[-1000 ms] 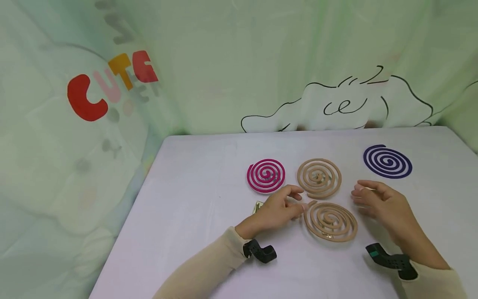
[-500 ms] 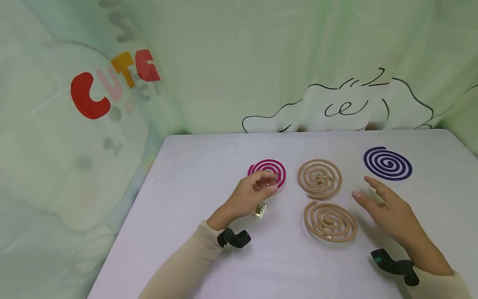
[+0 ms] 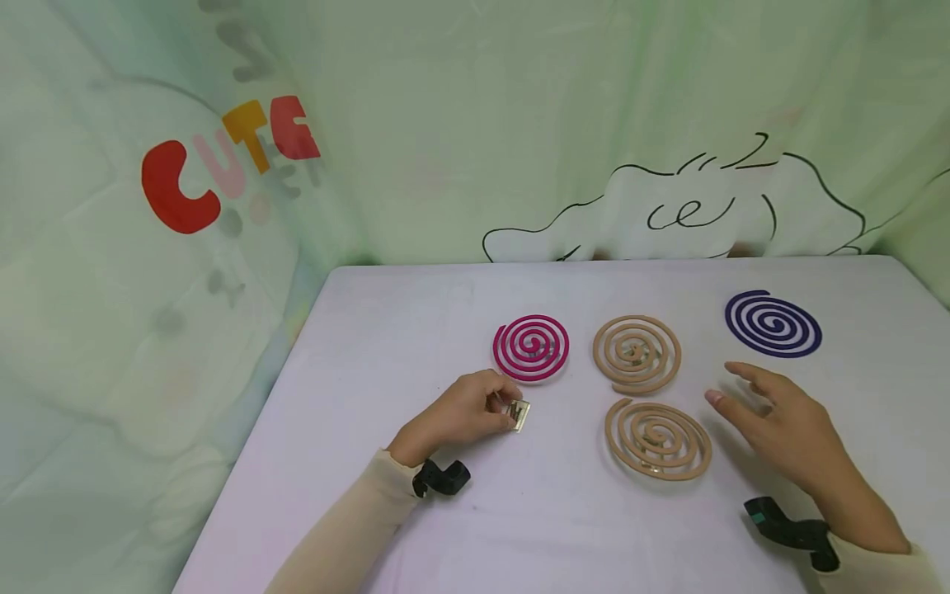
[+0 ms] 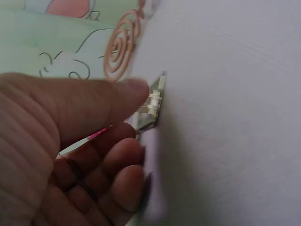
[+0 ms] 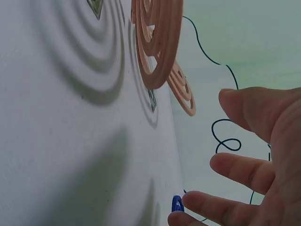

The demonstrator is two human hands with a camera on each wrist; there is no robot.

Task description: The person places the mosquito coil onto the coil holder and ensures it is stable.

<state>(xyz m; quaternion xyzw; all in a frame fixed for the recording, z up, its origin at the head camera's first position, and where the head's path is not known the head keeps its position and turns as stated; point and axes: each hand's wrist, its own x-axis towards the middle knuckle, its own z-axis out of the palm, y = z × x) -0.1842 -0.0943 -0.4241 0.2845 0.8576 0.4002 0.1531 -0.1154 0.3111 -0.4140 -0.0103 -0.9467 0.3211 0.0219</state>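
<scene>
My left hand (image 3: 472,407) has thumb and fingers at the edge of a small square metal coil stand (image 3: 519,415), pinching it close over the table. In the left wrist view the metal coil stand (image 4: 153,103) shows a raised tab, with the thumb against it. Just beyond lies a magenta mosquito coil (image 3: 531,348). My right hand (image 3: 790,429) hovers with fingers spread, holding nothing, right of a tan mosquito coil (image 3: 657,441). A metal stand (image 5: 96,5) shows beneath that raised coil in the right wrist view.
Another tan mosquito coil (image 3: 636,354) sits behind the near one, also raised on a stand. A purple mosquito coil (image 3: 773,324) lies at the back right of the white table (image 3: 401,330). A printed green curtain (image 3: 445,148) hangs behind the table.
My left hand has moved from beside the near tan coil leftward, past the magenta coil, down to the metal stand, which it now pinches. My right hand's fingers have spread slightly.
</scene>
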